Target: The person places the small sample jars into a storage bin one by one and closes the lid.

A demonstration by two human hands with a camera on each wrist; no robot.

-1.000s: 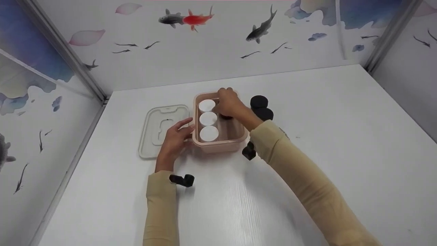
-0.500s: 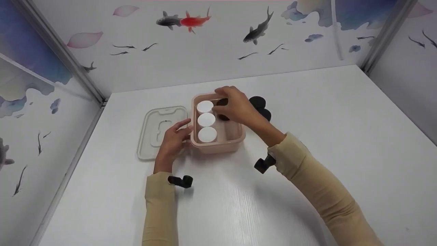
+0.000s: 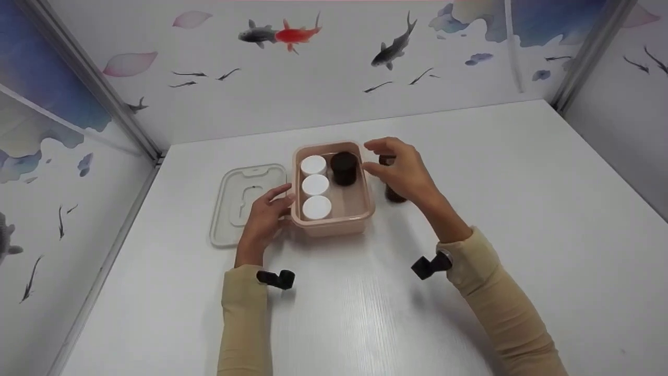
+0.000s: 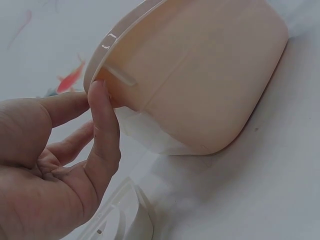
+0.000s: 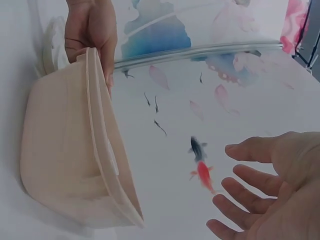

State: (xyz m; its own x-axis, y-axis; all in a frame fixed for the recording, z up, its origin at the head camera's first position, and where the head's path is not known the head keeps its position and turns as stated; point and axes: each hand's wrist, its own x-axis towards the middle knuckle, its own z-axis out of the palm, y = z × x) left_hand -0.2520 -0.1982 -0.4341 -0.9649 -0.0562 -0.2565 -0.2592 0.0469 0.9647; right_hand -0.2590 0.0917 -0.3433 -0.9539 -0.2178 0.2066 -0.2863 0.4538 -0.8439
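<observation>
A pink plastic box (image 3: 334,223) stands in the middle of the table. In its left half is a row of three white-lidded jars (image 3: 315,185). A dark jar with a black lid (image 3: 344,166) stands upright in the far right part. My left hand (image 3: 265,222) holds the box's left rim; in the left wrist view its fingertips pinch the rim (image 4: 100,65). My right hand (image 3: 404,169) is just right of the box, fingers apart and holding nothing. Beside and partly behind it are dark jars (image 3: 395,196), mostly hidden by the hand.
A pale rectangular lid (image 3: 222,209) lies flat on the table, left of the box and partly behind my left hand. A white back wall (image 3: 334,104) with painted fish closes off the far side of the table.
My right hand has let go of the black-lidded jar inside the box and moved right, out over the dark jars on the table. My left hand stays on the rim.
</observation>
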